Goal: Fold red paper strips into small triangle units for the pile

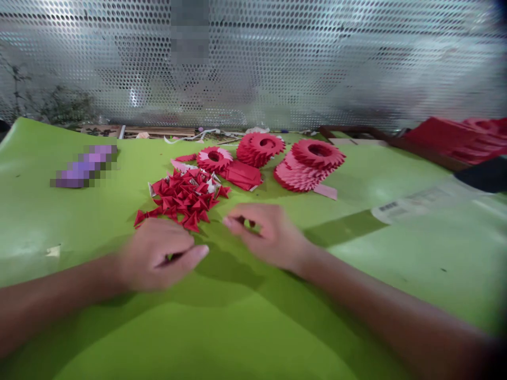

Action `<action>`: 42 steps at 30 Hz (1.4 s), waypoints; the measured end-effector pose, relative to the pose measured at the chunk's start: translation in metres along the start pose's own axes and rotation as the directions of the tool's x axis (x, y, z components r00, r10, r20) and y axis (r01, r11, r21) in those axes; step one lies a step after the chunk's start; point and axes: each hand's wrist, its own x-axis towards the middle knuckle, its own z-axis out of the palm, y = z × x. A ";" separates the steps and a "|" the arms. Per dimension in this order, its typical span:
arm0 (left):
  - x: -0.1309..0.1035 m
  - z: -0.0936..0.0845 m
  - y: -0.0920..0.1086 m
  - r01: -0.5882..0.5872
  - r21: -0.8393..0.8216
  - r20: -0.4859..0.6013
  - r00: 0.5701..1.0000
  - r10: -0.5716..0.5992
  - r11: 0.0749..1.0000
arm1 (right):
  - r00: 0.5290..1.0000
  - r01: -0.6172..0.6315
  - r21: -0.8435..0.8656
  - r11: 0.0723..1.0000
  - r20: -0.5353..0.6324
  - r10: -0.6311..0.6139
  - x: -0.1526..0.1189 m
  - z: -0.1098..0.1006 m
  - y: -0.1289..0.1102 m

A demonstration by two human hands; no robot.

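A heap of small folded red paper pieces (pixel 184 198), some with white parts, lies on the green tabletop (pixel 222 327). At its near edge is my left hand (pixel 156 253), fingers curled inward and thumb pointing right; the hand partly covers the heap's front, and whatever it might hold is hidden. To the right, apart from the heap, my right hand (pixel 269 232) hovers low with thumb and fingers pinched together. I cannot make out anything between its fingertips. Both hands are slightly blurred.
Behind the heap stand a red-and-white paper ring (pixel 214 158), a stacked red ring (pixel 261 148), a tall red-and-pink ring stack (pixel 311 163) and flat red paper (pixel 242 175). A blurred-out purple object (pixel 85 166) lies left. Red paper items (pixel 455 140) fill the far right. A perforated metal panel (pixel 253 68) closes the back.
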 end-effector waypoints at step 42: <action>0.001 -0.007 -0.002 -0.256 0.352 -0.096 0.947 0.307 0.900 | 0.931 -0.348 0.585 0.733 0.125 0.342 -0.007 -0.005 -0.023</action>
